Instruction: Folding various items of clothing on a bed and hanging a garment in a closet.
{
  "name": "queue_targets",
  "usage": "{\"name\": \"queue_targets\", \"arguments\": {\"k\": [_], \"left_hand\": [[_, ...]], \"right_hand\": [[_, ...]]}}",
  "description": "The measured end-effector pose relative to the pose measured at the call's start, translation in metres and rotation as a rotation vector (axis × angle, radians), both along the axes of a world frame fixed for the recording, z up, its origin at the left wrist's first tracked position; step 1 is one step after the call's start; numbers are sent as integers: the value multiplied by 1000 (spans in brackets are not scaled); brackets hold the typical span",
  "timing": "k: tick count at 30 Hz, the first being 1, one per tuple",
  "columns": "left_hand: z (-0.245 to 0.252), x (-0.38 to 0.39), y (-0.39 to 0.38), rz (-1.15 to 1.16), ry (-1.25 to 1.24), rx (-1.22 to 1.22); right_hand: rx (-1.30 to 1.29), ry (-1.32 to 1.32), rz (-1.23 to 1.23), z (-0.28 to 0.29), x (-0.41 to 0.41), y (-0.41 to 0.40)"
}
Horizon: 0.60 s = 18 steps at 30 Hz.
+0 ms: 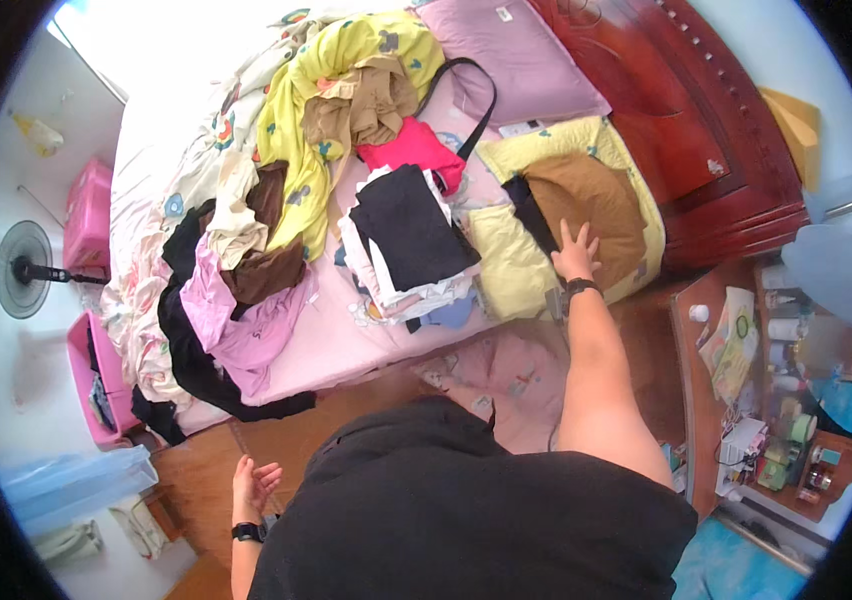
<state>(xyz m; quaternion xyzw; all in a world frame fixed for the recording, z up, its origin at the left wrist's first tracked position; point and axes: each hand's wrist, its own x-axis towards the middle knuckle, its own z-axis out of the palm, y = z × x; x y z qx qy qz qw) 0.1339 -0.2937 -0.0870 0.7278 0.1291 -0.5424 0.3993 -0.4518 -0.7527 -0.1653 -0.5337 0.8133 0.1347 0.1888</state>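
Note:
My right hand [577, 253] rests with spread fingers on the near edge of a brown cloth [598, 202], which lies with a black cloth [527, 210] on a yellow quilted cover [655, 217]. My left hand [255, 486] hangs low over the floor, its fingers apart and holding nothing. Between them on the bed stands a stack of folded clothes, topped by black garments [411, 225]; a bright pink cloth [415, 150] lies behind it. Farther left are loose clothes: a lilac garment [261, 345], a cream one [235, 217], a dark brown one [268, 270] and a black one [190, 352].
A purple pillow [516, 60] leans by the dark red wooden headboard [666, 105]. A yellow blanket [283, 127] is bunched across the bed. At the right stands a wooden dresser [696, 360] with many small items. A fan [25, 268] and a pink bin [85, 397] are at the left.

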Motion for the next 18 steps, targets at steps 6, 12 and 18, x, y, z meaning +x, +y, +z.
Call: {"name": "queue_targets", "arguments": {"k": [6,12,18], "left_hand": [[14,-4,15,7,-82,-57],[13,-26,-8,-154,-101,-6],[-9,-30,12,-128,-52,-59]], "right_hand": [[-309,154,76,-12,2,1],[-497,248,172,-55,-36,-9],[-632,128,274,-51,-40,12]]}}
